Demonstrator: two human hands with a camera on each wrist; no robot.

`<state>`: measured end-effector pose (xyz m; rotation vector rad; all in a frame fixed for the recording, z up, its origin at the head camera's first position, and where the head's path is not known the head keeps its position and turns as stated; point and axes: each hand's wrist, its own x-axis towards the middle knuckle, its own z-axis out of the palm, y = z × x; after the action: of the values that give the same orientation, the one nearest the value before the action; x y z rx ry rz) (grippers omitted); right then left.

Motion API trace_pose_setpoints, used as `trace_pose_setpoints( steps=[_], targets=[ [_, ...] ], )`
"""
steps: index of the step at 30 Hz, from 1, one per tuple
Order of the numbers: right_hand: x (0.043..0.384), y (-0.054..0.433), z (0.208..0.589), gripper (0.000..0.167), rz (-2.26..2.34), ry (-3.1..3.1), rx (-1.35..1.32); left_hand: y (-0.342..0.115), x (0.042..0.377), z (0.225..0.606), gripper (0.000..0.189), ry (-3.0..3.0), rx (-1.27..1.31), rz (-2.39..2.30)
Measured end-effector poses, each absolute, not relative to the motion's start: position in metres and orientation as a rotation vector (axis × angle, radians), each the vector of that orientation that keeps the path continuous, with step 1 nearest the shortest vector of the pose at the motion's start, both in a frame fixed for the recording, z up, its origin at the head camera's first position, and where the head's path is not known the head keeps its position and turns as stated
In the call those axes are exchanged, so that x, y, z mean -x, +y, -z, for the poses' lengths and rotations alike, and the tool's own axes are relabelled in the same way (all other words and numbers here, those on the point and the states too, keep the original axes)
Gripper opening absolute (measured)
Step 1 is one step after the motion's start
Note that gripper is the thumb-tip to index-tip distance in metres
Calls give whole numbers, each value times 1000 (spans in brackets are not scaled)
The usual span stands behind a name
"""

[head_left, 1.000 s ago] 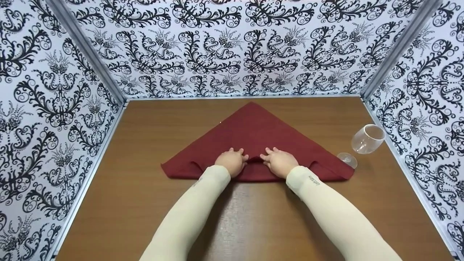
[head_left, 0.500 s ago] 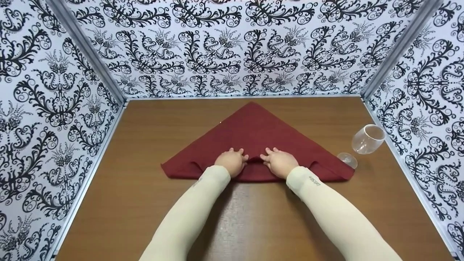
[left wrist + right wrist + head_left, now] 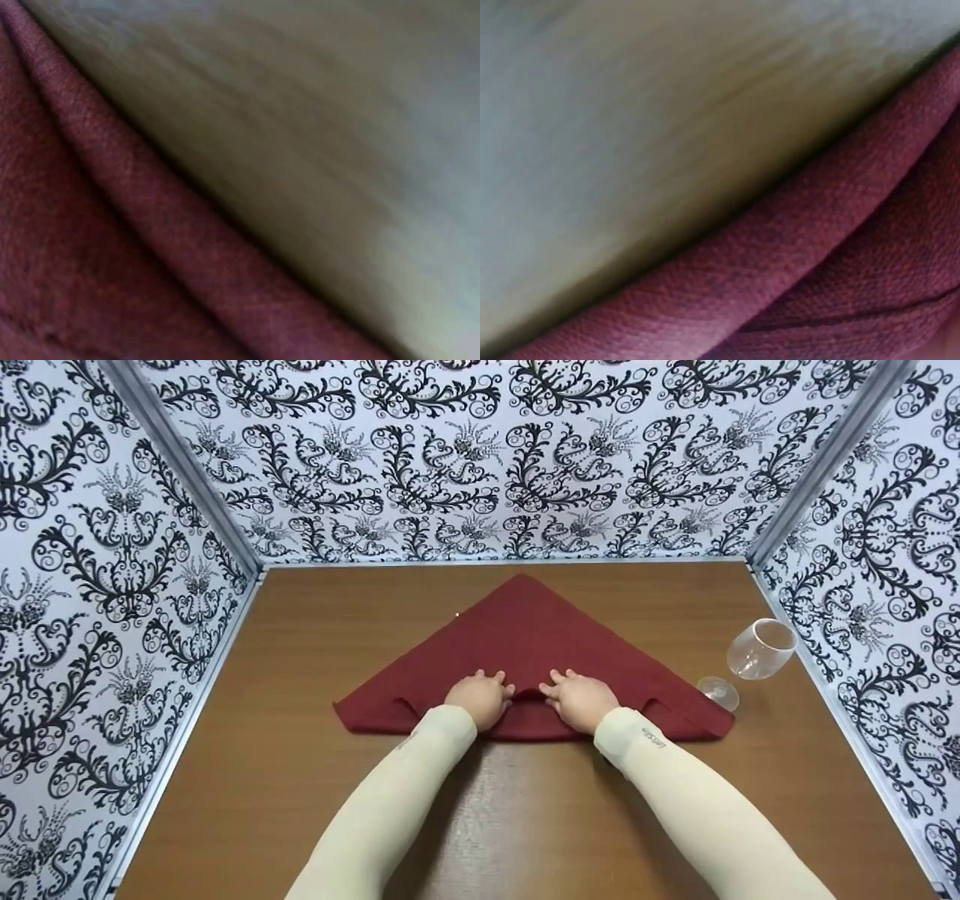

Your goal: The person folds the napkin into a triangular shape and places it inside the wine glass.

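A dark red cloth napkin (image 3: 517, 630) lies as a triangle with its point toward the back wall. Its front edge is turned back in a soft fold, raised a little between the hands. My left hand (image 3: 480, 697) rests on this fold just left of the middle, fingers spread forward. Opposite it, my right hand (image 3: 581, 700) rests on the fold in the same way. Both thumbs are hard to make out. In the left wrist view the rolled napkin edge (image 3: 172, 217) runs diagonally; the right wrist view shows napkin layers (image 3: 780, 247) too.
An empty stemmed wine glass (image 3: 761, 649) stands on the right, with the napkin's right corner overlapping its foot (image 3: 720, 691). The brown wooden table (image 3: 510, 825) is enclosed by patterned walls (image 3: 480, 457) at the back and sides.
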<state>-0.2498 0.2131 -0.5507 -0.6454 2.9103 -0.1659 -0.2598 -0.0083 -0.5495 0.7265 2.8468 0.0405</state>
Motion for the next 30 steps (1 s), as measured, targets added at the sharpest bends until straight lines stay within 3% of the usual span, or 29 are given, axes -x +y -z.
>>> trace_pose_setpoints(
  steps=[14, 21, 30],
  targets=[
    [236, 216, 547, 36, 132, 2925, 735, -10, 247, 538, 34, 2824, -755, -28],
    [250, 217, 542, 31, 211, 3015, 693, -8, 261, 530, 29, 2931, -757, -153],
    [268, 214, 535, 33, 304, 3128, 593, -4, 281, 535, 35, 2995, -540, -261]
  ],
)
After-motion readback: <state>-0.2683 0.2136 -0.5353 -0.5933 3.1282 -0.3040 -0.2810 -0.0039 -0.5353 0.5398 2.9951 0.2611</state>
